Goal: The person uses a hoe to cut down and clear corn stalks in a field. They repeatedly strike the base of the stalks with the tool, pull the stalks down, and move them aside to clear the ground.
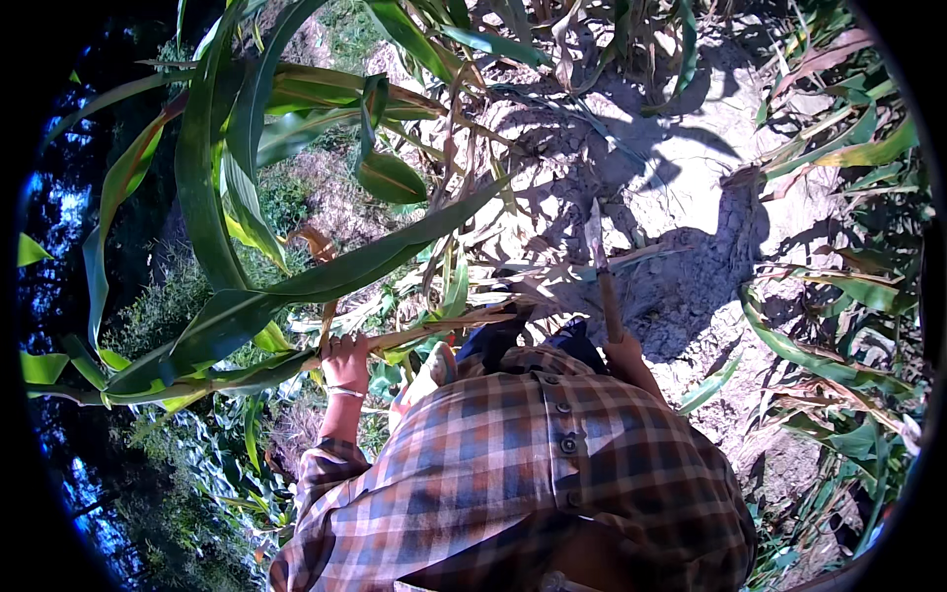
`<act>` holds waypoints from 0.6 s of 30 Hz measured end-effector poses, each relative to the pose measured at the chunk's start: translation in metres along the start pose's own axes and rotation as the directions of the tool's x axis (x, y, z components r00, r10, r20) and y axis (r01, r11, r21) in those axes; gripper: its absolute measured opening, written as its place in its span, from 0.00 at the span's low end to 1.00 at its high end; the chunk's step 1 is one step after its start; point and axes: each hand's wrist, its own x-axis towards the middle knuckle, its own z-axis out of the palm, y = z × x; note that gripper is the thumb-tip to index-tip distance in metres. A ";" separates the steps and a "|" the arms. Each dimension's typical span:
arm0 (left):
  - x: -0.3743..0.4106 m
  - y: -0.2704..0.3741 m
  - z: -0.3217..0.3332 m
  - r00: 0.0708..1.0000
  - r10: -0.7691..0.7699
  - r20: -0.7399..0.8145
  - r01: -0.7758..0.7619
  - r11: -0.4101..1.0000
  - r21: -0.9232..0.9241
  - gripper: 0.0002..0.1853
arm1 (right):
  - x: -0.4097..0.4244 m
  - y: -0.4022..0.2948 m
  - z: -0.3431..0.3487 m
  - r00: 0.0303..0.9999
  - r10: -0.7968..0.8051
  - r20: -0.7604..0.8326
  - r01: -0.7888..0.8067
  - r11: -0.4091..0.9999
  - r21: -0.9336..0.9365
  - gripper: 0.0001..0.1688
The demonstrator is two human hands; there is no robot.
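Note:
My left hand [345, 364] is closed around the stalk of a cut or bent maize plant [385, 340], whose long green leaves spread up and out to the left. In my right hand [624, 355] is the wooden handle of a bladed hand tool [598, 244], its narrow metal blade pointing away from me over the soil. The kind of blade cannot be told. No contact shows between the blade and the maize stalk. Dry stalks and leaves lie near my feet, between the two hands.
Dry, cracked soil [688, 192] stretches ahead and to the right. More maize plants [851, 288] line the right side, and others stand at the top. Weeds and low grass [170, 296] grow on the left. Part of a light, coloured cloth or bag [429, 374] shows beside my body.

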 end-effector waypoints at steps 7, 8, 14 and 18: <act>0.003 -0.013 0.090 0.924 -0.345 0.166 0.365 0.925 -0.110 0.17 | -0.004 -0.016 0.024 0.997 0.026 0.068 -0.021 0.997 -0.072 0.12; 0.020 -0.010 0.104 0.901 -0.376 0.217 0.413 0.897 -0.161 0.17 | -0.009 -0.014 0.024 0.997 -0.076 -0.019 0.072 0.986 -0.151 0.10; 0.052 -0.044 0.214 0.840 0.118 0.529 0.197 0.843 -0.501 0.17 | -0.011 -0.043 0.030 0.997 0.062 0.046 -0.064 0.997 0.031 0.16; 0.174 0.047 0.112 0.753 0.482 0.448 -0.196 0.814 -0.546 0.14 | -0.021 -0.026 0.028 0.993 0.001 -0.121 0.000 1.000 0.007 0.18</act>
